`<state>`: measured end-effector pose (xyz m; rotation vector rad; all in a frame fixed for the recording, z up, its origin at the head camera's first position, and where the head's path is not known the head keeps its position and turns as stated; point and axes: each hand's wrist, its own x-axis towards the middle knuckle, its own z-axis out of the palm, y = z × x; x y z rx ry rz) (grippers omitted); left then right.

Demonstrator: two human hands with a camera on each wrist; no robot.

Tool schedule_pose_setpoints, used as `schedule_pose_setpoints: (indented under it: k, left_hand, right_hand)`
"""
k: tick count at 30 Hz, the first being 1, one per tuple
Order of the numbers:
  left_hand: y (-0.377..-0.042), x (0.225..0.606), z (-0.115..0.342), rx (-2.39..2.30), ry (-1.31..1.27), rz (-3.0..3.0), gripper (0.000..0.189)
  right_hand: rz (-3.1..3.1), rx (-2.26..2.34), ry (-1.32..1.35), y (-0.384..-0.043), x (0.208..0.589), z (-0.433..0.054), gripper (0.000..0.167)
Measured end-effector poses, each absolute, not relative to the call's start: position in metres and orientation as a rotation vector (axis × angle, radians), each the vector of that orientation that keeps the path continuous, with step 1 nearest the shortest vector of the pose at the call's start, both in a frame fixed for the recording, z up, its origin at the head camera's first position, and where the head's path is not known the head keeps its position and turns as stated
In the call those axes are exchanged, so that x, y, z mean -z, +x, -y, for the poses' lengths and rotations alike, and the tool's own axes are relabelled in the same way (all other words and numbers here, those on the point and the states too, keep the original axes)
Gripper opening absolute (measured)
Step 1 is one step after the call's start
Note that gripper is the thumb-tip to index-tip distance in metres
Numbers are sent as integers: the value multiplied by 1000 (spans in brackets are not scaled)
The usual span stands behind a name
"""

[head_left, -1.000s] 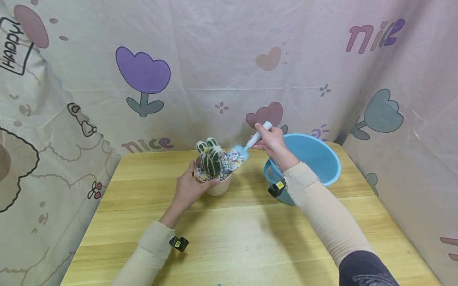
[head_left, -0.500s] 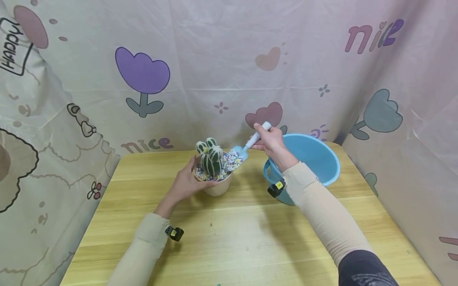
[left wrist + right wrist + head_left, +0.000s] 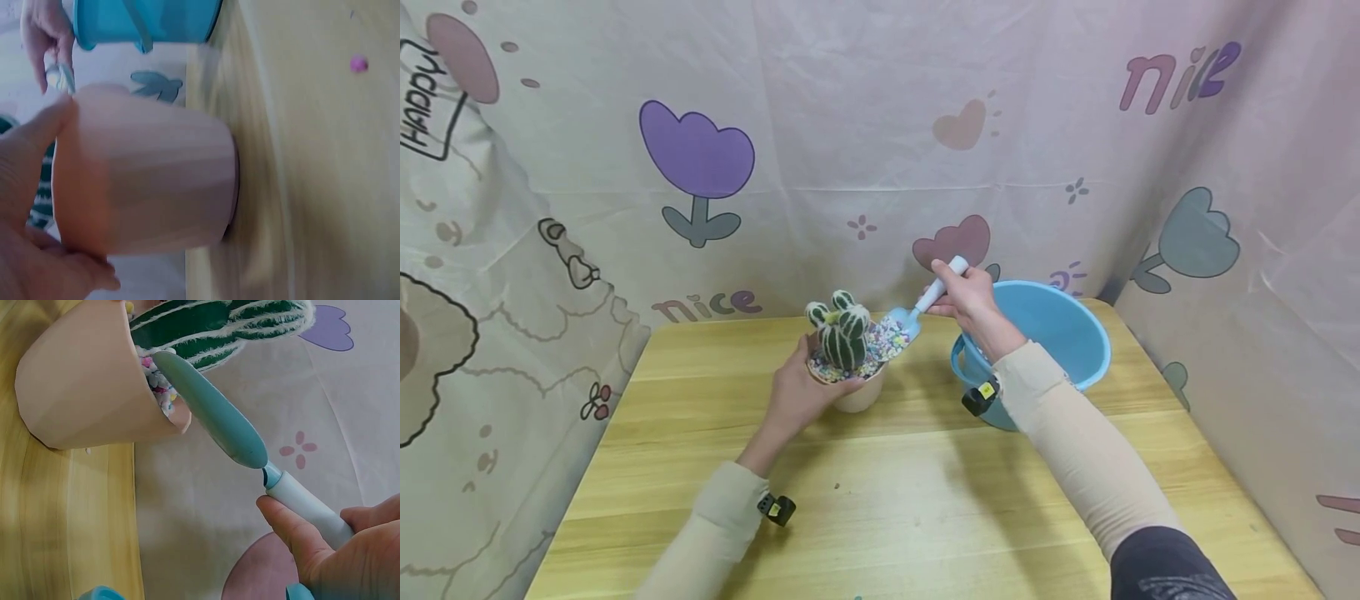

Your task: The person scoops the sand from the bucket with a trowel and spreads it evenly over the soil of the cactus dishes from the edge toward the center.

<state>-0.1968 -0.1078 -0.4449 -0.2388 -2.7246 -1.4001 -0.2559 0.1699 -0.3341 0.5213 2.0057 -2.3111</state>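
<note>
A potted cactus, dark green with white woolly stripes, stands in a pale peach flowerpot of multicoloured pebbles. My left hand grips the pot near its rim, thumb at the front and fingers round the far side. In my right hand is the pale handle of a small blue trowel. Its blade, heaped with pebbles in the head view, slants down with the tip over the pot's right rim. From the right wrist view, only the blade's underside shows, its tip close to the cactus stem.
A blue bucket with a side handle stands right of the pot, partly behind my right forearm. One pink pellet lies on the wooden table. A printed cloth hangs just behind the table.
The cactus top leans slightly further left. My left hand shifted a little down and left, then back up against the pot. A small pellet has appeared on the table. The trowel stays nearly still.
</note>
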Motion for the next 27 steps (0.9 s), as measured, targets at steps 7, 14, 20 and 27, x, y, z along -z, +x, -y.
schedule_pose_setpoints:
  k: [7, 14, 20, 27]
  left_hand:
    - [-192, 449, 96, 1389, -155, 2662, 109]
    - [-198, 449, 109, 1483, -268, 2726, 126]
    - [-215, 448, 132, 1522, -436, 2876, 139]
    - [-220, 447, 137, 1533, -439, 2914, 141]
  right_hand:
    - [-2024, 2304, 517, -256, 335, -172, 56]
    - [-2038, 2302, 520, -256, 336, -173, 53]
    - [-2033, 2318, 517, -257, 336, -173, 52]
    - [-2037, 2308, 524, -258, 336, -174, 53]
